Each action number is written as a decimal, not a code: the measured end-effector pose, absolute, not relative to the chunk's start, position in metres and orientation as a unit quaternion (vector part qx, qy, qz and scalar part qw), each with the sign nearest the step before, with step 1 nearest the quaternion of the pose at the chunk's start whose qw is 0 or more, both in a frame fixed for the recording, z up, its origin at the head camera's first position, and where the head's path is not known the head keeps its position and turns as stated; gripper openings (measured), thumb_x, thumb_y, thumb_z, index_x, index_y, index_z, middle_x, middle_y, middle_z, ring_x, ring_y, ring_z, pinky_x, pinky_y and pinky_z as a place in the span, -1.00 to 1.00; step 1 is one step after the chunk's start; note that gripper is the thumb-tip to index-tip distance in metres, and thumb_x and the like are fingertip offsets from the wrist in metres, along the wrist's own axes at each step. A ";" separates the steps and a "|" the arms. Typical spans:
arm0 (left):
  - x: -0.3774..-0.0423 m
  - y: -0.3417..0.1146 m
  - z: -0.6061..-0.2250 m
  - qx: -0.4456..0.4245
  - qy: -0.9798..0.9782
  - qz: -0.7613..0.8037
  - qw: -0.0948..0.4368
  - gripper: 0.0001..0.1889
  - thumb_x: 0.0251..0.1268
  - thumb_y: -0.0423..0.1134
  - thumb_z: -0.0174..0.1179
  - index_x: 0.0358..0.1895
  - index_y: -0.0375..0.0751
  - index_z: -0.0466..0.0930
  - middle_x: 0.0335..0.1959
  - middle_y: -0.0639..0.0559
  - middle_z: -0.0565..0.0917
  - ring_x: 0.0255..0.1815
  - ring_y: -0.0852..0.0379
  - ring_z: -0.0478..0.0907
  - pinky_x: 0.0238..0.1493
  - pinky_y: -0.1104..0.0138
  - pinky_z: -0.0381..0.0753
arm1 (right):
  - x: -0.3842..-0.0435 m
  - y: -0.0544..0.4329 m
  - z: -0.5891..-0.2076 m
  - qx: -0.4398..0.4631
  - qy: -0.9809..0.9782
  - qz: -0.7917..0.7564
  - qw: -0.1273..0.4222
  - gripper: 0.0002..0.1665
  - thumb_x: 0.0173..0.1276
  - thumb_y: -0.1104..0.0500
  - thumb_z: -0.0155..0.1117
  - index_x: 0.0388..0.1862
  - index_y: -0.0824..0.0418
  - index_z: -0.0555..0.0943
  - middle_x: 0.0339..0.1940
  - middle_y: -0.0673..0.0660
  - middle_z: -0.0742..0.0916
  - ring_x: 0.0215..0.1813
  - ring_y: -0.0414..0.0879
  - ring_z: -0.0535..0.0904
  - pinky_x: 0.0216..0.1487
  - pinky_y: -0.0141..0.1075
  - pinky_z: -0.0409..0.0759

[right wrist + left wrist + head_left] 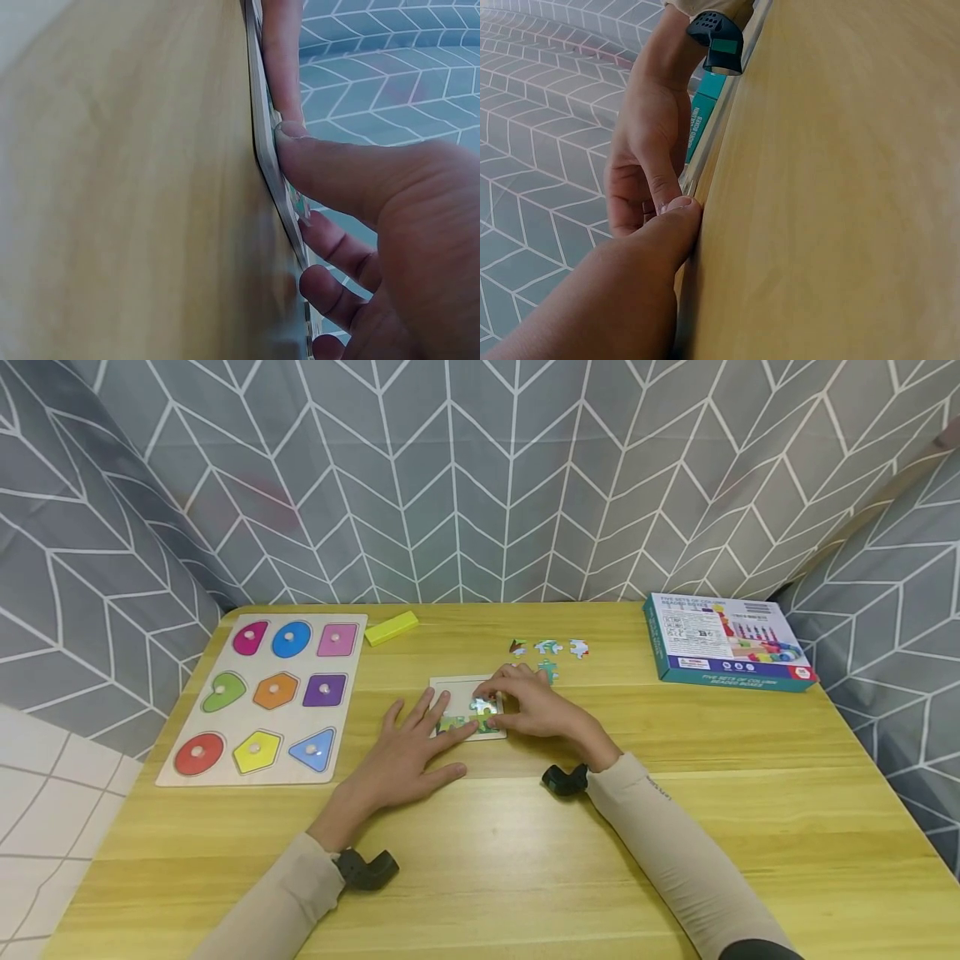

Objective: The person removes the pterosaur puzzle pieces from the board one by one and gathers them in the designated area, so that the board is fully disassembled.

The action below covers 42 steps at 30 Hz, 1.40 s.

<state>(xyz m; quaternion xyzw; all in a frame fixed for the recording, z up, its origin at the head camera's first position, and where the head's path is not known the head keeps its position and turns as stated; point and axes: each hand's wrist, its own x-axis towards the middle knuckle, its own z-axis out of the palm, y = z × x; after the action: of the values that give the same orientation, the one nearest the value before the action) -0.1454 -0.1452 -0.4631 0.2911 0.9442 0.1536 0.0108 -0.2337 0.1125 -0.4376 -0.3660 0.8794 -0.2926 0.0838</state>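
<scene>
Puzzle tray [455,695] at the middle of the table [480,852], with joined pieces [450,724] along its near side. The left hand [401,760] lies at the tray's left, grip wide, fingers spread. The right hand [536,706], at the tray's right, has a narrow grip pinching a puzzle piece [482,704] over the tray. Loose pieces [548,647] lie beyond it; a shape board [250,714] is left, a box [727,643] far right.

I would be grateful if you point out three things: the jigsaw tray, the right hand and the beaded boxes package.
Jigsaw tray [461,694]: head view, bare part of its floor.
Right hand [534,702]: head view, back of the hand.
Beaded boxes package [723,642]: head view, printed top face.
</scene>
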 end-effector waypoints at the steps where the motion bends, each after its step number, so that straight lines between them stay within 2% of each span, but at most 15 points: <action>1: -0.145 -0.145 -0.463 0.291 0.944 0.154 0.011 -0.37 0.50 0.37 -0.13 0.58 0.51 0.10 0.71 -0.09 -0.04 0.74 -0.15 -0.28 0.58 -0.28 -0.28 | -0.234 0.112 -0.438 -0.365 0.880 -0.293 0.084 -0.51 0.31 0.08 0.49 0.22 0.00 0.65 -0.03 -0.01 0.66 0.04 -0.05 0.44 0.04 -0.09 0.18; 9: -0.145 -0.145 -0.464 0.290 0.944 0.155 0.011 -0.38 0.50 0.38 -0.14 0.57 0.51 0.11 0.71 -0.08 -0.05 0.74 -0.14 -0.29 0.58 -0.28 -0.28 | -0.234 0.111 -0.437 -0.363 0.881 -0.292 0.082 -0.49 0.29 0.09 0.51 0.22 0.03 0.64 -0.02 0.02 0.71 0.07 -0.03 0.50 0.09 -0.07 0.25; 20: -0.145 -0.145 -0.465 0.293 0.944 0.154 0.005 -0.37 0.50 0.36 -0.12 0.58 0.50 0.12 0.71 -0.09 -0.03 0.74 -0.16 -0.28 0.57 -0.30 -0.26 | -0.234 0.110 -0.437 -0.364 0.879 -0.293 0.092 -0.50 0.31 0.13 0.49 0.25 0.04 0.67 -0.09 0.02 0.68 0.03 -0.08 0.49 0.09 -0.05 0.20; 24: -0.145 -0.145 -0.465 0.292 0.944 0.154 0.007 -0.37 0.50 0.36 -0.12 0.58 0.50 0.12 0.71 -0.09 -0.04 0.74 -0.15 -0.28 0.57 -0.29 -0.27 | -0.234 0.111 -0.437 -0.369 0.876 -0.298 0.086 -0.50 0.31 0.14 0.49 0.24 0.06 0.68 -0.09 0.02 0.68 0.00 -0.09 0.49 0.05 -0.08 0.18; 31: -0.145 -0.144 -0.464 0.293 0.944 0.154 0.008 -0.38 0.50 0.36 -0.13 0.58 0.49 0.12 0.71 -0.09 -0.04 0.74 -0.16 -0.28 0.57 -0.29 -0.28 | -0.235 0.112 -0.438 -0.372 0.880 -0.288 0.063 -0.56 0.33 0.11 0.47 0.19 0.03 0.71 -0.14 0.01 0.69 -0.15 -0.10 0.41 -0.10 -0.17 0.10; 42: -0.146 -0.144 -0.465 0.291 0.944 0.154 0.010 -0.38 0.50 0.36 -0.13 0.58 0.50 0.11 0.71 -0.08 -0.05 0.74 -0.15 -0.29 0.58 -0.28 -0.29 | -0.234 0.112 -0.440 -0.371 0.878 -0.300 0.044 -0.60 0.33 0.11 0.47 0.16 0.04 0.72 -0.14 0.01 0.71 -0.14 -0.09 0.46 -0.09 -0.16 0.12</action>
<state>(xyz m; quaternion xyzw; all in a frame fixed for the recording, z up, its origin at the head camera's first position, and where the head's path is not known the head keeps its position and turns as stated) -0.1460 -0.1443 -0.4647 0.2909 0.9442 0.1540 0.0104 -0.2337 0.1117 -0.4396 -0.3705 0.8781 -0.2995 0.0445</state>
